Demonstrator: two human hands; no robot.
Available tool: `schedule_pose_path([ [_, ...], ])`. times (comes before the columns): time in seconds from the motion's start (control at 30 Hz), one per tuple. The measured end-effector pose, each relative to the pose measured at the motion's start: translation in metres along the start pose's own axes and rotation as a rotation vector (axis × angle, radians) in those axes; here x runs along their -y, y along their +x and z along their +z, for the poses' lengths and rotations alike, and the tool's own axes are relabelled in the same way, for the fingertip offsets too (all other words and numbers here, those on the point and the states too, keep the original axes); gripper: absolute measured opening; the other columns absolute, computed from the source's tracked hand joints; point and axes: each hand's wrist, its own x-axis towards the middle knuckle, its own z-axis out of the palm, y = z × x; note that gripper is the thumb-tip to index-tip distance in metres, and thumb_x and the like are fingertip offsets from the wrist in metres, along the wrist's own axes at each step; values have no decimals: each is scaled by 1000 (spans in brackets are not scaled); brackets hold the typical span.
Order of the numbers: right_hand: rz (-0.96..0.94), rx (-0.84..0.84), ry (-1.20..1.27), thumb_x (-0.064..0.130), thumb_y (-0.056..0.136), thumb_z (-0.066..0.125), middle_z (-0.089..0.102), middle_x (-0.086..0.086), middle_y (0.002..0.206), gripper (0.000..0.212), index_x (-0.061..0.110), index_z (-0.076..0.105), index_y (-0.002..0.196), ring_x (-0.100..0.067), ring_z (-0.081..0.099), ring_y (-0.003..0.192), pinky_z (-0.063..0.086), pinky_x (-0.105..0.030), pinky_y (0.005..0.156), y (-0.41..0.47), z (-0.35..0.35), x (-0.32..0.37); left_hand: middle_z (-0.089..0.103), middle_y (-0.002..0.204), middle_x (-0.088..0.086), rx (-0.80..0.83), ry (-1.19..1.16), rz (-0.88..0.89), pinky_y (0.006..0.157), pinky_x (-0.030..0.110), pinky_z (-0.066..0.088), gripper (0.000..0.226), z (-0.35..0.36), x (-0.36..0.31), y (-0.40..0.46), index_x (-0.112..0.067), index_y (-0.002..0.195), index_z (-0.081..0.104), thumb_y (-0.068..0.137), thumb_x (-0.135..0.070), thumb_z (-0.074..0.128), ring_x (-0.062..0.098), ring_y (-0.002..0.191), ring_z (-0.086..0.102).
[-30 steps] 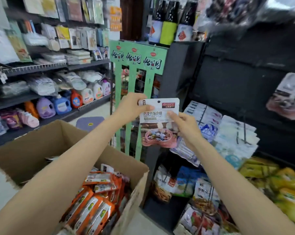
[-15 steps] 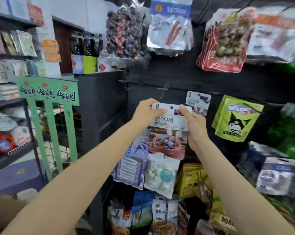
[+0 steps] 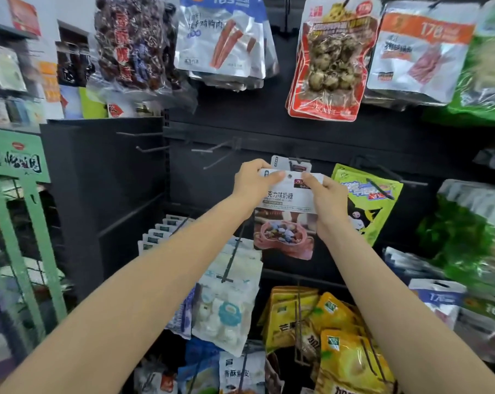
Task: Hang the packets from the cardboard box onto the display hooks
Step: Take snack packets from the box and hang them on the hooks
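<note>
Two hands raised from box to rack | left hand point(image 3: 252, 180) and right hand point(image 3: 327, 200) pinch candy packet point(image 3: 286, 223) | hole now meets hook point(image 3: 290, 175), ready to hang

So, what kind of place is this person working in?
Most likely a small grocery shop: sealed snack packets hang on a black hook panel, and both hands hold a white candy packet there.

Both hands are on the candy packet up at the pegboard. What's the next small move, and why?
Probably ease the packet forward so its hang hole slides onto the hook holding the matching packet just behind. The left hand and right hand pinch its top corners, with the hole between the thumbs.
</note>
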Motion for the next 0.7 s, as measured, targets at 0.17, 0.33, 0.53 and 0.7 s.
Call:
schedule_pose_path([
  [0.17,-50,10,-42,14,90,63,65,-9,73,18,9,63,73,-22,65,65,56,-36,59,14,-6,-7,62,75,-2,-38,-21,18,66,31,49,20,6,4,1,-19,69,57,85,-24,68,17,72,60],
  [0.33,-93,12,-126,14,89,63,67,-15,79,16,4,66,78,-32,67,75,56,-42,65,23,-8,-9,61,74,-4,-53,5,40,63,26,48,17,5,3,1,-17,72,59,85,-23,68,13,70,59],
  [0.53,-182,38,-241,16,90,61,68,1,80,12,11,71,89,-17,64,77,51,-30,66,28,-25,-13,63,77,-8,-20,112,122,68,22,48,12,11,2,0,-17,76,63,85,-25,69,9,75,61],
  [0.7,-259,53,-328,15,89,62,67,2,78,9,12,70,87,-11,62,72,49,-25,64,32,-26,-10,67,90,-8,-25,130,161,90,33,48,5,10,4,1,-21,81,69,85,-23,68,14,98,62],
])
